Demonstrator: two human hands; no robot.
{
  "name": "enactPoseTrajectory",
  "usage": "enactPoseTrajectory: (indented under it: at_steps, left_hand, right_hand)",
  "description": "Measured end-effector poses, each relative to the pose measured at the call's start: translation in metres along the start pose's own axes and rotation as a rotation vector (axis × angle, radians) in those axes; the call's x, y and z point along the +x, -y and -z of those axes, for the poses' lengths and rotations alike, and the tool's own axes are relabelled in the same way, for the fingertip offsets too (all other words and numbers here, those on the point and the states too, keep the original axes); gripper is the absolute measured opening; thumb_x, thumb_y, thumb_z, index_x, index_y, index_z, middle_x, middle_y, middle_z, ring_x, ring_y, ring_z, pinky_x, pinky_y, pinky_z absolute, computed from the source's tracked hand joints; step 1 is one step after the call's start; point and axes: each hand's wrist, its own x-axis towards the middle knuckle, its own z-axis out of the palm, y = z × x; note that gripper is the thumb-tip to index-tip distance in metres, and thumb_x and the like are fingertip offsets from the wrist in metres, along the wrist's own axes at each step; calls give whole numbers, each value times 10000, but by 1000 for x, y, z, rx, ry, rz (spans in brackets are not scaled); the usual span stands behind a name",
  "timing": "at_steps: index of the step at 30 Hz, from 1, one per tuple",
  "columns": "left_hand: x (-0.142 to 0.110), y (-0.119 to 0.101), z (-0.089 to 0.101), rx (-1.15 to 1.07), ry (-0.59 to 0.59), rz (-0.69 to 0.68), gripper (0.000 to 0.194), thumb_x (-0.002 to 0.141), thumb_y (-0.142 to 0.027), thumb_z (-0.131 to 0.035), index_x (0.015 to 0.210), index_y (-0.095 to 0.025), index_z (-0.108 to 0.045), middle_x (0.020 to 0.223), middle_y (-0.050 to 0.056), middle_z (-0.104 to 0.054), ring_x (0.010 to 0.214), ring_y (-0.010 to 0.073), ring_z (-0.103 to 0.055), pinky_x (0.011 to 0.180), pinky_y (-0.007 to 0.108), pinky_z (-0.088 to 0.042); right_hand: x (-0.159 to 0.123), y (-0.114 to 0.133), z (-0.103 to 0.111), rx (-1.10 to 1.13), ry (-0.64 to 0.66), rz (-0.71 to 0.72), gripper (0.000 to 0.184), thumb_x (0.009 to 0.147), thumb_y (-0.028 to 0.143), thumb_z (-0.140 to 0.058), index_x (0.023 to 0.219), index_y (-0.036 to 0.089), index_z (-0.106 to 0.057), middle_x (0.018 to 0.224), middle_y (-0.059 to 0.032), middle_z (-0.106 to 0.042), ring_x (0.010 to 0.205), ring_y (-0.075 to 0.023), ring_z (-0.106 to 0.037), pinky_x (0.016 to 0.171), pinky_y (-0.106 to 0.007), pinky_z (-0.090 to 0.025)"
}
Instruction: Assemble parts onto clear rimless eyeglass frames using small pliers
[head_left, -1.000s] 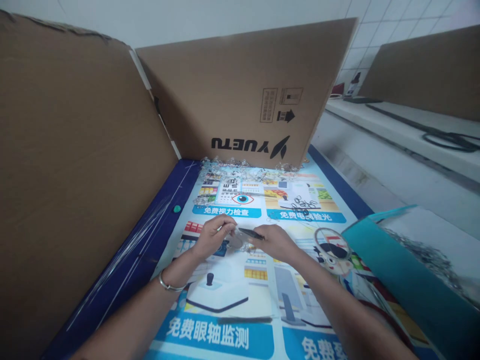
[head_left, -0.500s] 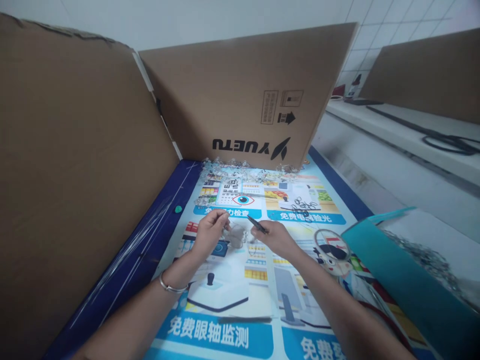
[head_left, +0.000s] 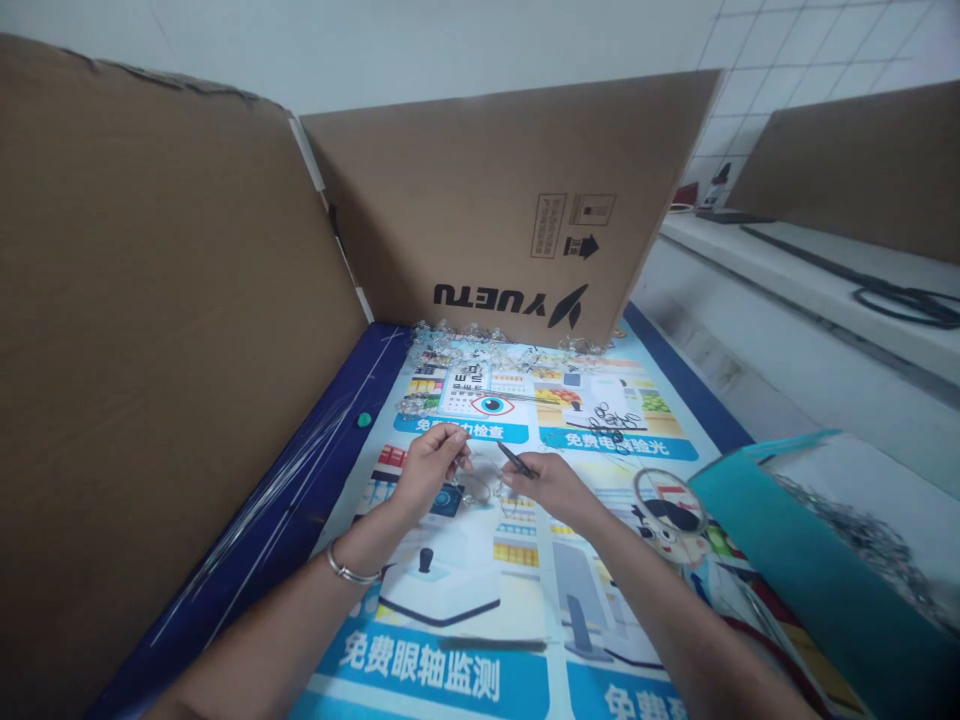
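Observation:
My left hand [head_left: 435,465], with a bangle on its wrist, pinches a thin wire loop [head_left: 480,492] with small clear pieces on it. The loop hangs just right of the fingertips, and its fine detail is blurred. My right hand [head_left: 551,485] is closed around a slim dark pointed tool [head_left: 516,460], its tip up and to the left; its exact kind is unclear. The two hands are close together but apart, above the printed poster sheet [head_left: 517,590].
Clear beaded pieces [head_left: 480,345] line the back cardboard panel [head_left: 480,200]. Black rings [head_left: 615,422] lie at the back right. Thin wires [head_left: 262,485] run along the blue left edge, near a green knob [head_left: 364,420]. A teal box [head_left: 810,560] with wiry pieces stands right.
The view has shifted slightly, with the scene a little lower. The loop's clear pieces, which were close to my right fingers, now hang nearer my left hand. Both grips stay the same.

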Motion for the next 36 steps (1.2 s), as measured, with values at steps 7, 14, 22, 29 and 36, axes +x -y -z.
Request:
enactPoseTrajectory:
  at_steps: [7, 14, 22, 29, 36]
  left_hand:
    - [11, 0, 14, 145, -52, 0, 250, 731, -397, -545, 691, -151, -529, 616, -33, -533, 401, 39, -435, 383, 158, -306]
    - [15, 9, 19, 299, 213, 188, 187, 705, -334, -540, 662, -152, -541, 588, -27, -556, 324, 38, -400, 320, 157, -280]
    - [9, 8, 14, 474, 396, 251, 178, 696, -308, -518, 620, -151, -553, 575, -10, -585, 285, 50, -401, 300, 166, -248]
    - [9, 8, 12, 483, 449, 283, 193, 699, -324, -502, 632, -147, -541, 581, -11, -580, 291, 47, -379, 315, 175, -248]
    - [9, 12, 14, 501, 487, 278, 243, 732, -367, -488, 638, -145, -513, 579, -18, -555, 294, 33, -358, 314, 175, -226]
  right_hand:
    - [-4, 16, 13, -639, -45, -26, 243, 783, 390, -472, 865, 205, -607, 820, -32, -627, 735, -153, -557, 607, -232, -335]
    - [-16, 28, 21, -1061, 159, -42, 223, 786, 350, -485, 848, 197, -635, 838, -87, -645, 794, -216, -586, 673, -299, -343]
    - [-30, 37, 24, -1159, 279, -29, 184, 757, 286, -526, 837, 180, -652, 850, -110, -652, 826, -244, -583, 698, -334, -334]
    - [-32, 35, 26, -1234, 120, 120, 106, 765, 182, -530, 735, 184, -632, 751, -77, -621, 762, -208, -544, 692, -336, -283]
    - [-17, 20, 38, -1308, 21, 383, 114, 751, 125, -557, 659, 180, -594, 695, -58, -578, 813, -206, -464, 764, -348, -247]
